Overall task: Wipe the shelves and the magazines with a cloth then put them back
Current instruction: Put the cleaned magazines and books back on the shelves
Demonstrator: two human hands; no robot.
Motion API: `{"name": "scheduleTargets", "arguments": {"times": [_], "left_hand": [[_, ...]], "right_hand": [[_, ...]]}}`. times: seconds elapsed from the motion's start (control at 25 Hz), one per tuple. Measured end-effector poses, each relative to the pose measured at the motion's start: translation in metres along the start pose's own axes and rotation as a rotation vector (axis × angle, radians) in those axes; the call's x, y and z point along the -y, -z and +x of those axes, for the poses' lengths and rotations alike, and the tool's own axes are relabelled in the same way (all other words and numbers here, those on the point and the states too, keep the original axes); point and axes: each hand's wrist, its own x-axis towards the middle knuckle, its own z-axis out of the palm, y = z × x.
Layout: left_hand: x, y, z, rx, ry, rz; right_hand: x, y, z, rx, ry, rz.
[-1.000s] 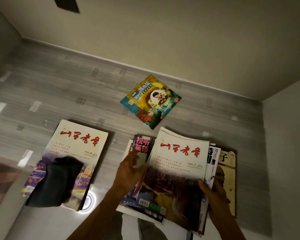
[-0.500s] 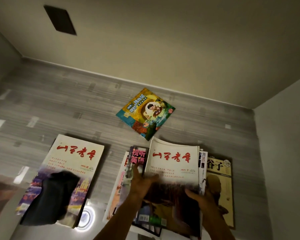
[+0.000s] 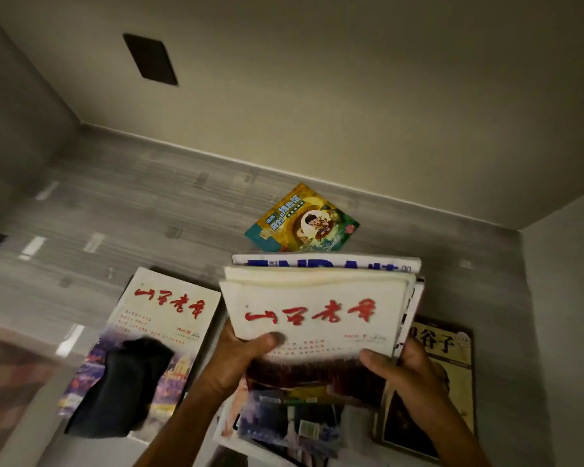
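Between both hands, raised off the grey wood-grain floor [image 3: 122,210], sits the stack of magazines [image 3: 317,298], its top cover white with red characters. The left hand [image 3: 240,358] grips the stack's left edge, thumb curled onto the cover; the right hand [image 3: 405,369] grips the lower right corner, thumb on top and fingers underneath.

Handling, as a judgement: several glossy issues together are moderately heavy, limp along their length and slippery against each other. The page edges already fan unevenly at the top and right. Hold both side edges near the middle and keep the stack level; a one-sided hold would probably let inner issues slide out.

Directly below the stack, further magazines [image 3: 284,429] lie loose. A brown-covered magazine [image 3: 452,358] lies just beside the right hand. On the left, a second red-title magazine [image 3: 169,311] lies flat with the dark cloth [image 3: 122,389] crumpled on its lower half. A colourful children's magazine [image 3: 300,220] lies beyond, near the wall [image 3: 351,96].

Open floor extends left and forward; the right wall [image 3: 570,315] stands near, limiting sideways movement there.
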Motion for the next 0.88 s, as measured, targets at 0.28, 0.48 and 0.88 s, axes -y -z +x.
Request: {"name": "scheduleTargets", "arguments": {"times": [0.28,0.48,0.88], "left_hand": [[-0.002,0.016,-0.004,0.097,-0.020,0.265],[0.002,0.006,-0.012,-0.035,-0.076,0.215],[-0.016,0.008,-0.013,-0.038,-0.027,0.236]], "right_hand": [[-0.025,-0.020,0.016,-0.019,0.001,-0.088],[-0.039,-0.028,0.011,-0.170,0.008,-0.109],[-0.050,-0.039,0.011,-0.232,0.032,-0.254]]}}
